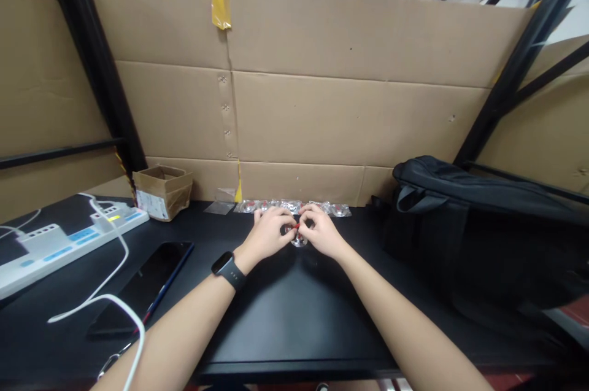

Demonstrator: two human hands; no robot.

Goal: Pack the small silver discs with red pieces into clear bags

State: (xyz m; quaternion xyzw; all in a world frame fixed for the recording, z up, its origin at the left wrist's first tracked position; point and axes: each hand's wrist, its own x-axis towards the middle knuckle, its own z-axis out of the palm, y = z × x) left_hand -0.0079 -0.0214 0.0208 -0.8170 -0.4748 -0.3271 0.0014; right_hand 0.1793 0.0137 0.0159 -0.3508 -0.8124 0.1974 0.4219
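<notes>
Both hands meet over the black tabletop, near the cardboard back wall. My left hand (271, 232), with a dark watch (229, 268) on its wrist, is closed in a pinch. Opposite it, my right hand (324, 234) pinches too. Between the fingertips shows a small red piece (297, 226), too small and too covered to name. A shiny clear packet (299, 242) sits just below the fingertips; whether it joins the red piece I cannot tell. Behind the hands lies a row of clear packets (338, 210) with red bits inside, partly hidden by the fingers.
At the left are a white power strip (59, 256), a white cable (108, 298), a dark phone (147, 283) and a small open cardboard box (164, 193). A flat clear sheet (219, 207) lies near the wall. A black bag (478, 237) fills the right side.
</notes>
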